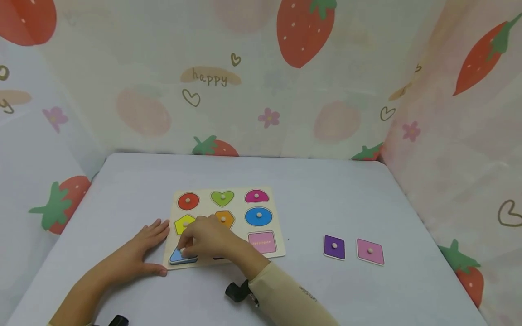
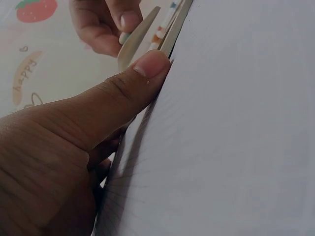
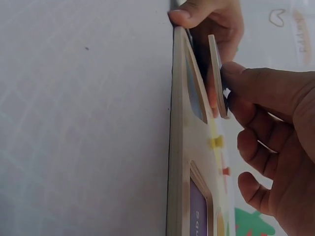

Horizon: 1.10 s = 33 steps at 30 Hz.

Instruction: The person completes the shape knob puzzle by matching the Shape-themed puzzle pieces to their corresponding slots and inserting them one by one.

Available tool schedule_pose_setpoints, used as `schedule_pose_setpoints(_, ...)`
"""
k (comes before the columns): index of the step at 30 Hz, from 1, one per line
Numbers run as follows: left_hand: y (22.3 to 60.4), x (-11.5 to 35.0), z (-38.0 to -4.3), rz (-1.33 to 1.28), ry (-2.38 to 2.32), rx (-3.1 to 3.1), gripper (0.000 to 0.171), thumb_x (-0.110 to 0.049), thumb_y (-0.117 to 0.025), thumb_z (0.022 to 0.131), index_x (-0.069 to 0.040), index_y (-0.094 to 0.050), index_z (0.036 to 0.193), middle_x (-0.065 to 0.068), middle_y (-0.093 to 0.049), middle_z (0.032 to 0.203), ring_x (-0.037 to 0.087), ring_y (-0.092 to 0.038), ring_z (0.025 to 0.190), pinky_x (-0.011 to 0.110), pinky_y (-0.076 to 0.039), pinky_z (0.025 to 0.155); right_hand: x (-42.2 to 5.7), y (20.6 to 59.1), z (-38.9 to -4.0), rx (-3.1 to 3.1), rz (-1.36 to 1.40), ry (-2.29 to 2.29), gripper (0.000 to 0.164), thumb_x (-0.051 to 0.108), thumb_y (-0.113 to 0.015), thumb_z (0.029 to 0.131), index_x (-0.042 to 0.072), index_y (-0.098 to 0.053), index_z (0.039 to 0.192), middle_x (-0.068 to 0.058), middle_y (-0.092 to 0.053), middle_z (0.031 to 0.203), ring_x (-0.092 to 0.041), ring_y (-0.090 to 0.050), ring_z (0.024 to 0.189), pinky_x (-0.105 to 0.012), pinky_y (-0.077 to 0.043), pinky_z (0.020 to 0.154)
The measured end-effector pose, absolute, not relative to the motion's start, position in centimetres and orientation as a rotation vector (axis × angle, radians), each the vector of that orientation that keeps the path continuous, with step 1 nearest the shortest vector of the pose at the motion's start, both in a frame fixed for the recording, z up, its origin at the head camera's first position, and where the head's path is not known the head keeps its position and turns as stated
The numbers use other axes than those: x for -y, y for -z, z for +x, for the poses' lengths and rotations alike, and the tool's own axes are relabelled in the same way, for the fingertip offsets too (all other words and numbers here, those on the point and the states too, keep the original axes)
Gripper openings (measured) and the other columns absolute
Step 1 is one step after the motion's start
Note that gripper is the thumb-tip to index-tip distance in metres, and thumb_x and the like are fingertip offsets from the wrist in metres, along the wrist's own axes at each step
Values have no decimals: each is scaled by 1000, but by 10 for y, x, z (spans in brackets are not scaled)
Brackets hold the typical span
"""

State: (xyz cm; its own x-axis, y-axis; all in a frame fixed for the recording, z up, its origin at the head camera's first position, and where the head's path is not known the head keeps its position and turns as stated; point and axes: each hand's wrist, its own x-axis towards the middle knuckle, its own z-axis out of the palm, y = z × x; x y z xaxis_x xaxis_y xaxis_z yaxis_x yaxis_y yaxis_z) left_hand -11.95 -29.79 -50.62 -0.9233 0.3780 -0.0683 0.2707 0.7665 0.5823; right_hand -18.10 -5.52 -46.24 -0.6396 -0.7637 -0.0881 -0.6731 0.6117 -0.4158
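Head view: the blue triangle piece [image 1: 176, 257] sits at lower left of centre, over the lower-left corner of the puzzle board [image 1: 239, 203]. The right hand [image 1: 212, 237] pinches it from above. The left hand [image 1: 142, 251] lies with fingers extended at the board's left edge. A purple square piece [image 1: 329, 254] and a pink piece [image 1: 377, 257] lie at lower right.

Left wrist view: at upper left, the right thumb and a finger grip the small knob [image 2: 124, 38]; the piece is tilted. The left thumb, at centre, rests against the board's edge.

Right wrist view: right of centre, the piece stands clear of its recess [image 3: 196, 96]. Thin and apparently wooden, it is judged light, stiff and not fragile. The printed face may be slick; the knob is the proper hold, the thin rim second best.
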Motion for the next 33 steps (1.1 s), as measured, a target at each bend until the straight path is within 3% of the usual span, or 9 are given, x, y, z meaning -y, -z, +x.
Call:
schedule_pose_setpoints(4, 508, 297, -119, 513, -891, -2774, 116, -66, -83, 69, -7, -38, 158, 11, -26, 169, 39, -12, 158, 18, 7, 124, 56, 465, -181, -2586, -1178, 493, 9, 40, -80, 90, 40, -80, 99, 30, -58, 72, 3, -47, 88, -27, -39, 88)
schedule_pose_setpoints(11, 508, 299, -118, 557, -889, -2792, 115, -64, -83, 70, -4, -39, 157, 13, -28, 168, 40, -15, 157, 9, 10, 118, 55, 471, -179, -2561, -1170, 502, 5, 37, -80, 91, 38, -80, 95, 30, -59, 72, 3, -48, 91, -34, -39, 97)
schedule_pose_setpoints(16, 506, 298, -117, 536, -905, -2780, 114, -64, -83, 71, -5, -38, 158, 12, -27, 169, 39, -13, 157, 13, 8, 121, 55, 474, -179, -2554, -1146, 524, 4, 37, -80, 90, 37, -79, 94, 30, -59, 71, 5, -48, 88, -34, -38, 99)
schedule_pose_setpoints(24, 510, 300, -114, 562, -925, -2780, 115, -65, -83, 71, -3, -39, 157, 14, -28, 168, 41, -12, 157, 0, 10, 110, 65, 481, -179, -2540, -1200, 454, 7, 39, -79, 91, 39, -79, 97, 31, -60, 69, 10, -49, 80, -26, -37, 84)
schedule_pose_setpoints(33, 510, 299, -120, 603, -908, -2787, 114, -65, -82, 71, -3, -39, 157, 12, -28, 168, 40, -13, 157, 1, 9, 113, 65, 478, -181, -2577, -1206, 436, 7, 40, -79, 90, 40, -78, 97, 32, -59, 70, 9, -47, 83, -26, -36, 82)
